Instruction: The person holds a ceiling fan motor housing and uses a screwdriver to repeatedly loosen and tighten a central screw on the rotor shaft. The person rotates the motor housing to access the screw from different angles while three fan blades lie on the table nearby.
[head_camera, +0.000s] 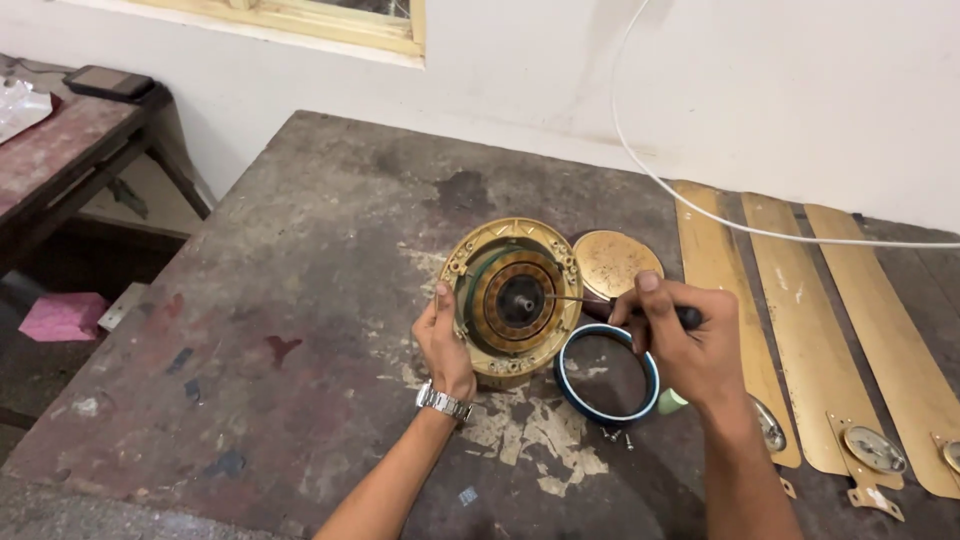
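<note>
Motor housing, a gold ceiling-fan hub lying open-side up at the bench's centre, is looking heavy and rigid to me. My left hand is bracing its rim at nine o'clock, fingers curled against it. My right hand at three o'clock is pinching a screwdriver, whose tip is reaching toward the delicate copper windings.

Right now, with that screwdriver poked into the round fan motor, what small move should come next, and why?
Probably a slight turn of the screwdriver: its tip already sits beside the central shaft of the motor, the right hand grips the handle, and the left hand steadies the gold housing.
</note>
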